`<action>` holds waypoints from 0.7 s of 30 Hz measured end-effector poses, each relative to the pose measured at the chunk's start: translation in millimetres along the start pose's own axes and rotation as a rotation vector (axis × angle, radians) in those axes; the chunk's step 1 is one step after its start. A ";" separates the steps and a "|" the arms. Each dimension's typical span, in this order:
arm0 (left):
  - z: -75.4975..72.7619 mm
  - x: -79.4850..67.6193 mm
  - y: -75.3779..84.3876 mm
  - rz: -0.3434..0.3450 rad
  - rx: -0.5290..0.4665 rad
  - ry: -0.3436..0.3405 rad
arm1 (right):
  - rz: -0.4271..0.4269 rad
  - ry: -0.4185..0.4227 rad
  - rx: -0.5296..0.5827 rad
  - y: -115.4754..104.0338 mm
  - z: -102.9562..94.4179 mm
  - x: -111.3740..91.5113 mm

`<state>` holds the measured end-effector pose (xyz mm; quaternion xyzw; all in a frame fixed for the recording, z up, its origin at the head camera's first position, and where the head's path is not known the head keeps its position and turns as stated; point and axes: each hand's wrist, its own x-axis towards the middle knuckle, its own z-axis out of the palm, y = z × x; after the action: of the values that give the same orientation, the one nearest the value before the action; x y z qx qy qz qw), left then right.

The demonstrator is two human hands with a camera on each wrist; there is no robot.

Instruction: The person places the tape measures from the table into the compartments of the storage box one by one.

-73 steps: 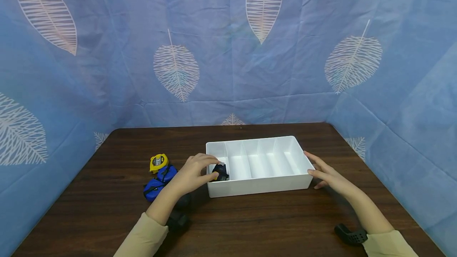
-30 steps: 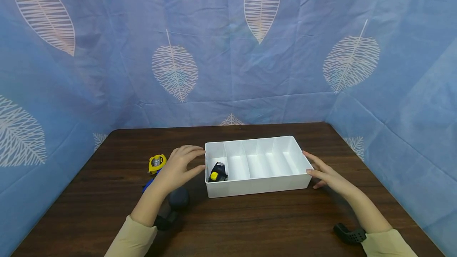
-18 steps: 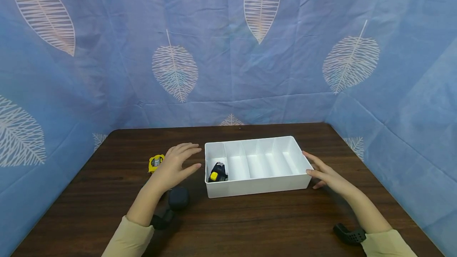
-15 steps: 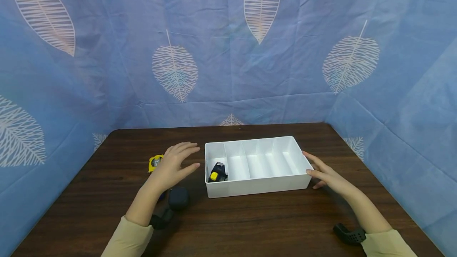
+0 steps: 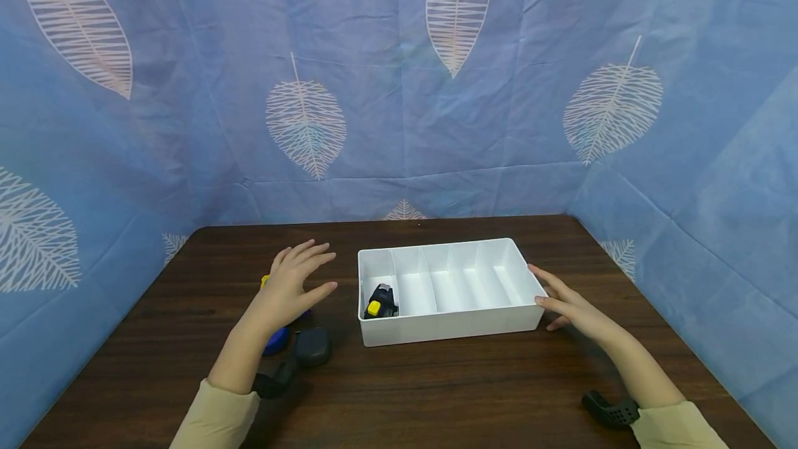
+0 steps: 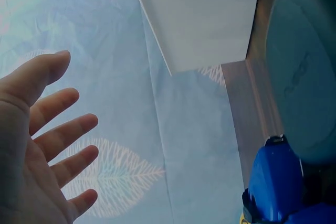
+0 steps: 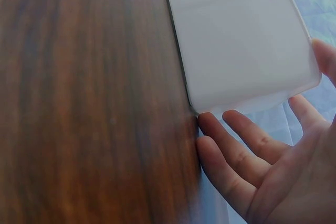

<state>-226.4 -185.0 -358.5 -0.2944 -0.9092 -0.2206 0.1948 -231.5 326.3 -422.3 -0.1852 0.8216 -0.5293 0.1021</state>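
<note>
My left hand [image 5: 285, 293] hovers left of the white divided box [image 5: 454, 328], fingers spread and holding nothing. In the left wrist view its palm and fingers [image 6: 60, 140] are bare. My right hand [image 5: 575, 307] touches the box's right end with relaxed fingers; the right wrist view shows fingertips [image 7: 210, 124] right at the lower edge of the white end wall [image 7: 244, 51]. A black tape measure with a yellow button [image 5: 380, 301] lies in the leftmost compartment. Below the left hand are a dark rounded case [image 5: 312, 346] and a blue tape measure [image 5: 276, 341]; a yellow tape measure is mostly hidden.
The dark wooden table [image 5: 436, 393] carries everything. A blue cloth with white leaf prints [image 5: 374, 123] hangs behind and at both sides. Several other compartments of the box hold nothing. Black bands [image 5: 611, 411] sit at the wrists.
My left hand lets go of the black tape measure in the leftmost compartment, then draws back left over the yellow and blue tape measures. The right hand stays at the box's end.
</note>
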 end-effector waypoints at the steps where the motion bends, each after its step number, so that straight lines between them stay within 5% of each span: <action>1: -0.9 -0.4 -1.0 -0.009 0.002 -0.003 | -0.004 -0.001 -0.001 -0.4 0.1 -0.1; 13: -6.5 -4.6 -14.8 -0.051 0.006 0.011 | 0.001 0.000 0.002 -0.2 0.5 -0.1; 21: -11.9 -6.9 -21.6 -0.119 -0.011 -0.040 | -0.001 -0.001 0.005 -1.1 1.2 -0.4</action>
<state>-232.0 -210.0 -358.2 -0.2454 -0.9275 -0.2311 0.1617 -230.5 325.1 -421.8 -0.1858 0.8200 -0.5315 0.1028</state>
